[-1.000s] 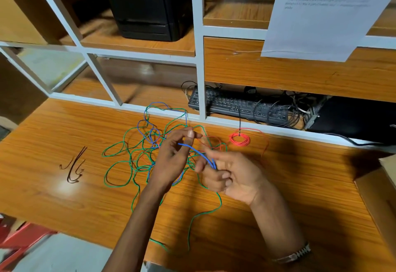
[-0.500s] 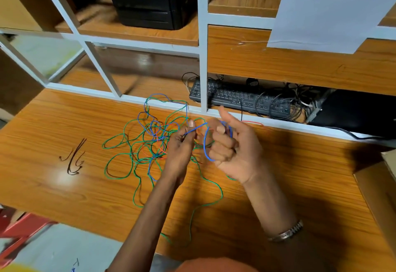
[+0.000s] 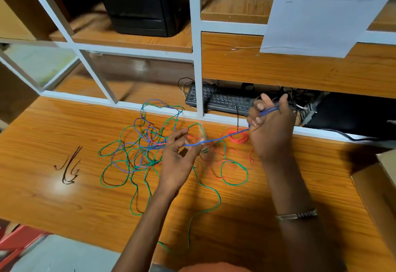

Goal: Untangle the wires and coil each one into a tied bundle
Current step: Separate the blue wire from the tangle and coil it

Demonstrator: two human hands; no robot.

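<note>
A tangle of green wire, blue wire and red wire lies on the wooden desk. My right hand is raised near the shelf edge, with loops of the blue wire wound round its fingers. From there the blue wire runs taut down to my left hand, which pinches it between thumb and fingers over the tangle. A small coil of red wire rests on the desk just left of my right hand.
Dark wire ties lie on the desk at the left. A black keyboard with cables sits in the shelf opening behind. A cardboard box stands at the right edge. A paper sheet hangs above.
My right hand has swung right and away from the left, drawing the blue wire out straight between them. The left hand stays over the tangle, holding the wire.
</note>
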